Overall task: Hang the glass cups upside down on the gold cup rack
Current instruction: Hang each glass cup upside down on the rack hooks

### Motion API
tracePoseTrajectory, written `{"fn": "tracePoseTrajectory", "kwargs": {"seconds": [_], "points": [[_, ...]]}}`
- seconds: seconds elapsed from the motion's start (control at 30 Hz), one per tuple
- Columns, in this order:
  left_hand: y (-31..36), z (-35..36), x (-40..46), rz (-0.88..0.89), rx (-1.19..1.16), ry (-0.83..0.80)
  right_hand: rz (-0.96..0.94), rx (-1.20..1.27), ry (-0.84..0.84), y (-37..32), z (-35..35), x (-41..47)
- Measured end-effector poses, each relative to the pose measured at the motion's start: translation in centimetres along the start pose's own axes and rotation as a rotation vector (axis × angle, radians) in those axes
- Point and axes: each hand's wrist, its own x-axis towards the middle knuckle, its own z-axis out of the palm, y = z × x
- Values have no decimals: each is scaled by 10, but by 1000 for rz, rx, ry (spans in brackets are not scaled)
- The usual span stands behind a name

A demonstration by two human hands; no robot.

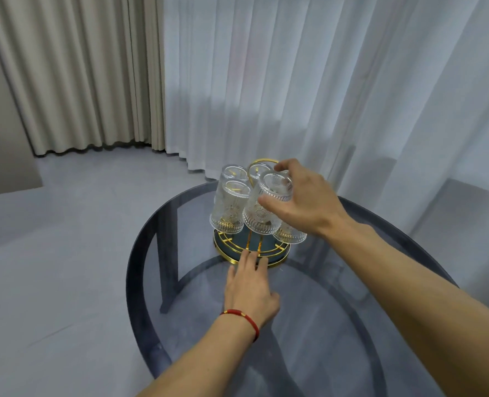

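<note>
The gold cup rack with a round dark base stands at the far side of a round glass table. Several ribbed glass cups hang upside down on it, one at the front left. My right hand grips the front glass cup, thumb on its side and fingers over its upturned bottom. This cup sits tilted on the rack. My left hand, with a red bracelet on the wrist, lies flat on the table, and its fingertips touch the rack's gold rim. Another cup shows under my right wrist.
The table's dark frame and legs show through the smoky glass top. White sheer curtains hang close behind the rack, beige curtains to the left. Pale grey floor surrounds the table.
</note>
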Motion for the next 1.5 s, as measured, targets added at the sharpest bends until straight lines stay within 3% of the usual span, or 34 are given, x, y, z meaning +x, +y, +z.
{"fn": "tracePoseTrajectory", "kwargs": {"seconds": [0.5,0.7,0.87,0.97,1.23,1.5], "points": [[5,7,2,-43,36,-55,-11,-62,-25,20,47,4],[3,16,2,-33,17,-27,-54,-198,-80,25,45,1],[-1,28,-1,15,67,-4,117,227,298,41,28,-21],[-1,33,0,42,99,3,224,312,415,57,25,-40],[1,47,0,85,199,47,-26,85,67,66,38,-36],[-3,53,3,60,206,44,-25,113,101,71,49,-37]]}}
